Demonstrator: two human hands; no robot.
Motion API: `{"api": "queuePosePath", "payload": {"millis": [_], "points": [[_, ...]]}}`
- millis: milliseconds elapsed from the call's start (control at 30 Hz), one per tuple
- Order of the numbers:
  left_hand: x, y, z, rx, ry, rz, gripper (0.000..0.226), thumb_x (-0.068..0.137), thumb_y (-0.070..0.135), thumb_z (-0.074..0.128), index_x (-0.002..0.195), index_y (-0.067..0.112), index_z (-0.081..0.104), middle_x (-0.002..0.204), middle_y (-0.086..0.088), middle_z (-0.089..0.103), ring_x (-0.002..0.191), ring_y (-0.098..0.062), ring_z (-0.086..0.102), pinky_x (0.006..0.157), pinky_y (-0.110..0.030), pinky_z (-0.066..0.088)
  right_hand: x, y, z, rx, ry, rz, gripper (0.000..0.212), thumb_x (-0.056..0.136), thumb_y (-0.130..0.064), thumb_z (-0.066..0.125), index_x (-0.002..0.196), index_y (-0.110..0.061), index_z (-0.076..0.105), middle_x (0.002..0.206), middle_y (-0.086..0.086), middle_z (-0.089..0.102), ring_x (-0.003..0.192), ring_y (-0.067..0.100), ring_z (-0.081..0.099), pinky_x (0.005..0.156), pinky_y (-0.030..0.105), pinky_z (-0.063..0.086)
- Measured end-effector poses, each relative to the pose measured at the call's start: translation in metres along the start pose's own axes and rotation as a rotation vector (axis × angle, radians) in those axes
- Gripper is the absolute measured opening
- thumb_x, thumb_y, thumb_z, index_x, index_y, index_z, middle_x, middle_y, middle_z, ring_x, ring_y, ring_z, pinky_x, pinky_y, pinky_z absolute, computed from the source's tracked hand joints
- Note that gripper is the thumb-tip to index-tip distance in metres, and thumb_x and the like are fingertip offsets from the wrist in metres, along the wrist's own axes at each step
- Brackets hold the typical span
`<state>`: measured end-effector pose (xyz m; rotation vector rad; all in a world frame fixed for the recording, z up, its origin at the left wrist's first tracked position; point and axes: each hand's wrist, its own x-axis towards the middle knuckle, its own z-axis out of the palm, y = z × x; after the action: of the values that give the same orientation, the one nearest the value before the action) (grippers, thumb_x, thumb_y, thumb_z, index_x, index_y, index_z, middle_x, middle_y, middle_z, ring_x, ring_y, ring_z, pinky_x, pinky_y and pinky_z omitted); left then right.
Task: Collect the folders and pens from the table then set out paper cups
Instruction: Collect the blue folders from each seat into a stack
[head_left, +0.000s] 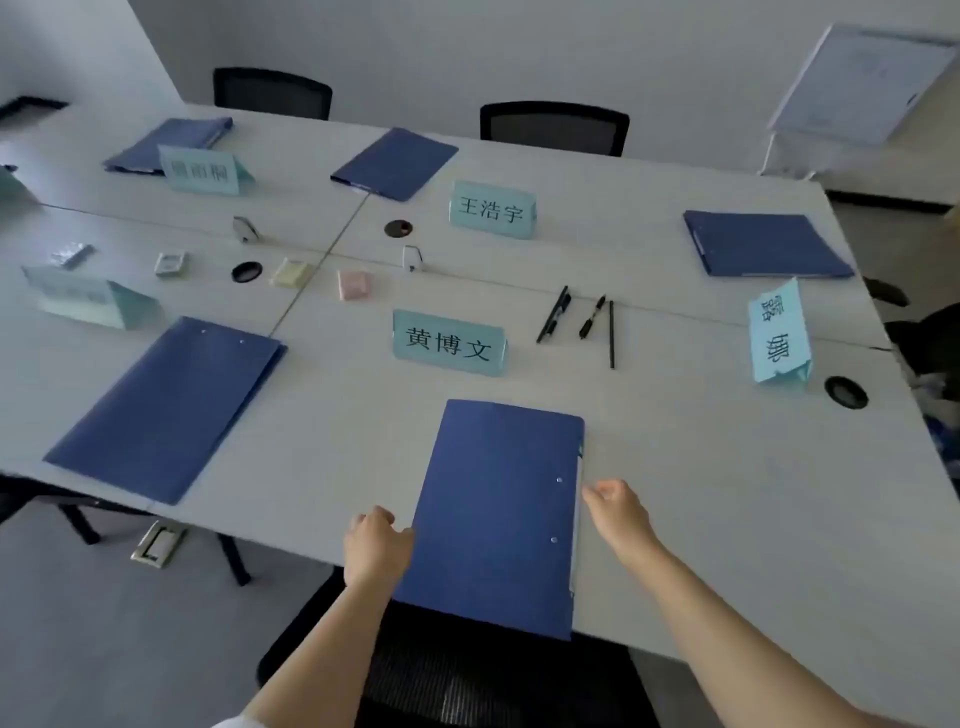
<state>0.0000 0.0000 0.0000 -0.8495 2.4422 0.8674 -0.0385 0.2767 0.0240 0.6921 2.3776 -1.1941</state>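
My left hand (376, 543) and right hand (618, 506) flank the nearest blue folder (498, 514) at the table (727, 493) edge, fingers (605, 488) loosely curled and holding nothing — it looks thin, stiff and slick, so I'd pinch both long edges.

Both bare forearms reach forward from the lower edge of the view. The left hand (376, 540) is knuckles-up with fingers loosely curled, fingertips at the left edge of the nearest folder (498, 514). The right hand (615, 506) lies at its right edge, fingers curled inward; whether either hand grips is unclear
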Motion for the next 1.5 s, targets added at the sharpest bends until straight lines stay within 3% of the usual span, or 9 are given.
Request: {"api": "queuePosePath", "payload": {"millis": [67,133,333,567,767,933,1200,1367,1500], "points": [[0.005,-0.009,0.003,0.014,-0.010,-0.098,0.041,0.088,0.025,0.056,0.125,0.010,0.051,0.125,-0.006,0.046,0.098,-0.025,0.054,0.074,-0.035,0.046,0.005,0.012,0.016,0.059,-0.023,0.109,0.016,0.086,-0.030,0.049,0.078,-0.017,0.045,0.077,0.008,0.043,0.074,0.020,0.043,0.080,0.047,0.052],[0.002,-0.017,0.010,0.019,-0.073,-0.150,0.043,0.089,0.028,0.057,0.126,0.009,0.047,0.126,-0.007,0.044,0.094,-0.027,0.055,0.073,-0.035,0.045,0.001,0.025,0.027,0.111,-0.038,0.249,0.015,0.089,-0.025,0.051,0.081,-0.012,0.050,0.078,0.013,0.045,0.074,0.023,0.046,0.085,0.054,0.051],[-0.004,-0.020,0.026,-0.133,-0.131,-0.160,0.049,0.090,0.025,0.061,0.131,0.006,0.044,0.132,-0.011,0.046,0.089,-0.020,0.048,0.074,-0.032,0.040,-0.003,0.042,0.046,0.242,-0.093,0.421,0.038,0.088,-0.023,0.054,0.105,0.011,0.057,0.091,0.018,0.062,0.085,0.029,0.060,0.070,0.033,0.044],[-0.007,-0.010,0.021,-0.222,-0.172,-0.164,0.041,0.092,0.030,0.060,0.125,0.007,0.050,0.104,-0.003,0.058,0.091,-0.022,0.055,0.078,-0.031,0.045,-0.005,0.039,0.039,0.454,-0.155,0.484,0.013,0.088,-0.012,0.060,0.097,-0.003,0.063,0.085,0.011,0.065,0.068,0.022,0.061,0.053,0.027,0.046],[-0.008,-0.014,0.010,-0.489,-0.283,-0.164,0.031,0.092,0.022,0.064,0.117,0.005,0.062,0.095,0.001,0.070,0.088,-0.020,0.068,0.073,-0.031,0.055,-0.003,0.046,0.033,0.459,-0.173,0.425,0.027,0.083,-0.019,0.069,0.104,-0.001,0.064,0.085,0.008,0.067,0.070,0.023,0.061,0.063,0.030,0.048],[-0.034,-0.011,-0.005,-0.690,-0.305,-0.142,0.025,0.090,0.019,0.066,0.114,0.011,0.066,0.100,-0.002,0.074,0.090,-0.021,0.071,0.072,-0.032,0.058,-0.016,0.039,0.022,0.582,-0.261,0.337,0.032,0.090,-0.016,0.063,0.117,-0.001,0.054,0.112,0.014,0.068,0.099,0.032,0.067,0.080,0.042,0.055],[-0.099,-0.020,-0.031,-0.994,-0.218,-0.189,0.016,0.091,0.012,0.063,0.102,0.002,0.069,0.098,-0.011,0.074,0.082,-0.023,0.070,0.067,-0.032,0.056,-0.062,0.021,0.000,0.664,-0.303,0.095,0.032,0.090,-0.014,0.064,0.117,-0.003,0.052,0.111,0.012,0.068,0.095,0.027,0.068,0.077,0.040,0.056],[-0.137,-0.054,-0.047,-1.176,-0.217,-0.222,0.024,0.092,0.020,0.062,0.111,0.006,0.068,0.107,-0.012,0.074,0.097,-0.031,0.070,0.086,-0.041,0.055,-0.100,-0.002,-0.006,0.599,-0.486,-0.079,0.022,0.091,-0.014,0.061,0.112,-0.010,0.055,0.107,0.009,0.073,0.090,0.024,0.072,0.064,0.031,0.056],[-0.161,-0.089,-0.073,-1.301,-0.186,-0.211,0.032,0.092,0.023,0.060,0.119,0.005,0.064,0.113,-0.012,0.072,0.100,-0.029,0.070,0.079,-0.037,0.054,-0.124,-0.029,0.009,0.495,-0.690,-0.187,0.019,0.093,-0.015,0.058,0.112,-0.012,0.054,0.103,0.009,0.074,0.090,0.024,0.072,0.062,0.029,0.057]]}}
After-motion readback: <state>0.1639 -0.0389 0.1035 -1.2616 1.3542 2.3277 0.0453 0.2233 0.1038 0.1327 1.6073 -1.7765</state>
